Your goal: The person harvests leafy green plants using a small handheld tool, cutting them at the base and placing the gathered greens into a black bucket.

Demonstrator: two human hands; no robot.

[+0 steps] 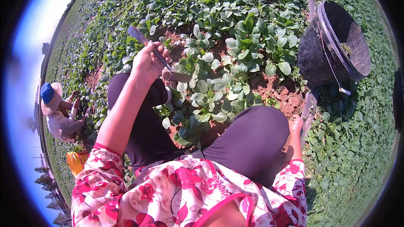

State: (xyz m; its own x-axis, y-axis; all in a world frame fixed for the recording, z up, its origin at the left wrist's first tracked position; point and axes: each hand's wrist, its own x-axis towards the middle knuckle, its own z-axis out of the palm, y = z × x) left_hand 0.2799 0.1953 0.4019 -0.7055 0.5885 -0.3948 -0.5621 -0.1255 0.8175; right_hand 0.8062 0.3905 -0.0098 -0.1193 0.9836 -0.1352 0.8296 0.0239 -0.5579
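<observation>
My left hand (148,61) is closed around a small hand hoe (161,58), raised over the leafy plants in front of my left knee. The tool has a flat grey end, a thin dark shaft and a round brown piece set crosswise at its lower end. Below and beside it grow broad-leaved green plants (219,85). Beyond my right knee, my right hand (296,125) is low beside bare reddish soil (283,96). Its fingers are mostly hidden, and I cannot tell whether they hold anything.
A black bucket (310,54) leans tilted at the right, with a wire handle and green bits inside. A dark narrow strip (310,105) runs past it between the plants. At the left a person (63,120) in a straw hat crouches, near a yellow container (76,162).
</observation>
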